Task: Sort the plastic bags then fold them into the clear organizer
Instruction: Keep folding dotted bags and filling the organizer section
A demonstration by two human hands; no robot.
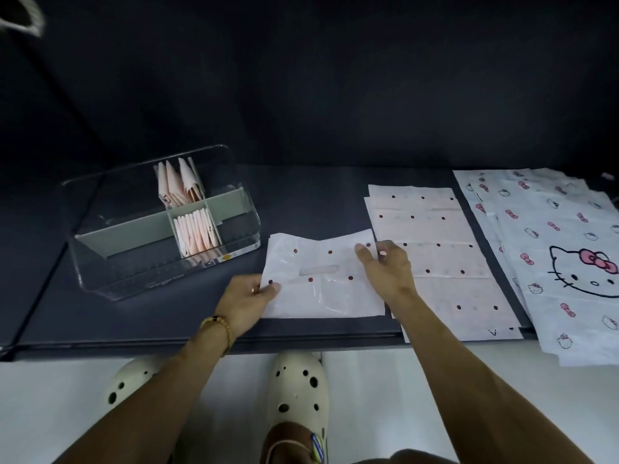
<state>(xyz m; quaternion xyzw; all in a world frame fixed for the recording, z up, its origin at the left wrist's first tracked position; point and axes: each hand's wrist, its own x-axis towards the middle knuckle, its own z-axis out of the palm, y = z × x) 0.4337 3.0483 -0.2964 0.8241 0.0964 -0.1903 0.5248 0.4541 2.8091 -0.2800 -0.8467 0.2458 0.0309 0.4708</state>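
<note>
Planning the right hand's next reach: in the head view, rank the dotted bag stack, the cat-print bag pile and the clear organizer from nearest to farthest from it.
1. Dotted bag stack: directly beside the right hand, just to its right.
2. Cat-print bag pile: farther right, at the table's right end.
3. Clear organizer: far left, beyond the bag being held.

Our two hands are out in front of us.

Our left hand [246, 301] has its thumb on top and pinches something thin at its side, with a ring on one finger and beads on the wrist. Our right hand [388, 267] reaches further out, fingers bent a little; it seems to pinch too, but we can't be sure.
</note>
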